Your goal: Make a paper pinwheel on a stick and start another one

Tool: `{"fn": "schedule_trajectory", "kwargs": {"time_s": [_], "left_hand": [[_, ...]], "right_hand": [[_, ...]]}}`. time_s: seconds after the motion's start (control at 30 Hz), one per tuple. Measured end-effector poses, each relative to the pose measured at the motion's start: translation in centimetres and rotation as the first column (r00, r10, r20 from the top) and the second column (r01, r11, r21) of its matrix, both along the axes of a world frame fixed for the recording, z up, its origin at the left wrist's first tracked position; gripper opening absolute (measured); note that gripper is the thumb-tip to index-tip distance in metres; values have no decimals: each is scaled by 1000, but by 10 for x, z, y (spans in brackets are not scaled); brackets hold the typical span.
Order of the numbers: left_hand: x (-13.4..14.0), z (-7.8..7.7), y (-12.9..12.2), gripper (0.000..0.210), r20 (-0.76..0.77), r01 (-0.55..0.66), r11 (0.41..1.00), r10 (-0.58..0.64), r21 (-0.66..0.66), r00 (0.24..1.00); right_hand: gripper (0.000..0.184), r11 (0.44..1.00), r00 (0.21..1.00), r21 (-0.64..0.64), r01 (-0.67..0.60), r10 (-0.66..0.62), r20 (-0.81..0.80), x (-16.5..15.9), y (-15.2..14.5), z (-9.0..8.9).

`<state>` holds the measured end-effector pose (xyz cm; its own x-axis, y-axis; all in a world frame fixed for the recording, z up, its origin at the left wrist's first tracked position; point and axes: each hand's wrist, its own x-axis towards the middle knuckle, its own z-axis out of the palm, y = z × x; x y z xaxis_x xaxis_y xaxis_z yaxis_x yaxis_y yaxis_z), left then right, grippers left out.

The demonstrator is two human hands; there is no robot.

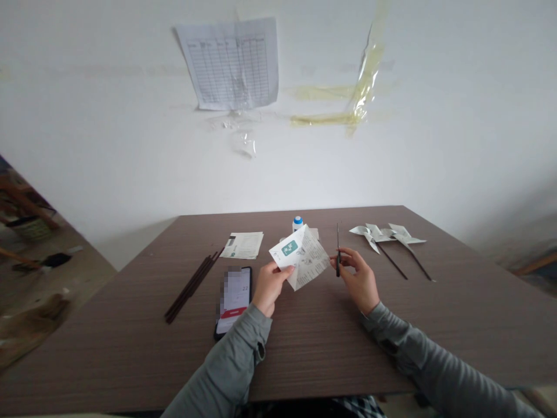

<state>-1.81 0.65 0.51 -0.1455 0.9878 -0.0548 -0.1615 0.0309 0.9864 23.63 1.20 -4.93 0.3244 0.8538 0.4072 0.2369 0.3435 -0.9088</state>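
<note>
Two hands worked above the middle of a brown table [130, 325]. The left hand [268, 287] pinched a folded sheet of printed paper [301, 257] by its lower left corner, thumb on top and fingers beneath, and held it tilted up off the tabletop. The paper was white with a small green label near its upper left and fine print over the rest. The right hand [359, 280] was closed around a pair of scissors [337, 251], which stood nearly upright with the blades pointing away from the person, just beside the paper's right edge; whether blade and paper touched could not be told.

To the left of the left hand lay a phone [235, 299] with its screen lit, flat on the table, and further left a bundle of dark thin sticks [191, 286] lay slantwise. Behind the sticks a second printed sheet [243, 245] lay flat. A small bottle with a blue cap [297, 222] stood behind the held paper. Well apart to the right, paper pinwheels [387, 235] on dark sticks lay on the table. On the white wall behind, a printed chart [230, 64] hung beside strips of yellowed tape [348, 96].
</note>
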Motion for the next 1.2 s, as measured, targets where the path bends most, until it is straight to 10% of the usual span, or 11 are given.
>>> {"fn": "schedule_trajectory", "kwargs": {"time_s": [1.2], "left_hand": [[4,-5,-2,18,-65,192,961,-208,-201,976]], "right_hand": [[62,996,962,-67,-63,43,-269,-9,1,-3]]}}
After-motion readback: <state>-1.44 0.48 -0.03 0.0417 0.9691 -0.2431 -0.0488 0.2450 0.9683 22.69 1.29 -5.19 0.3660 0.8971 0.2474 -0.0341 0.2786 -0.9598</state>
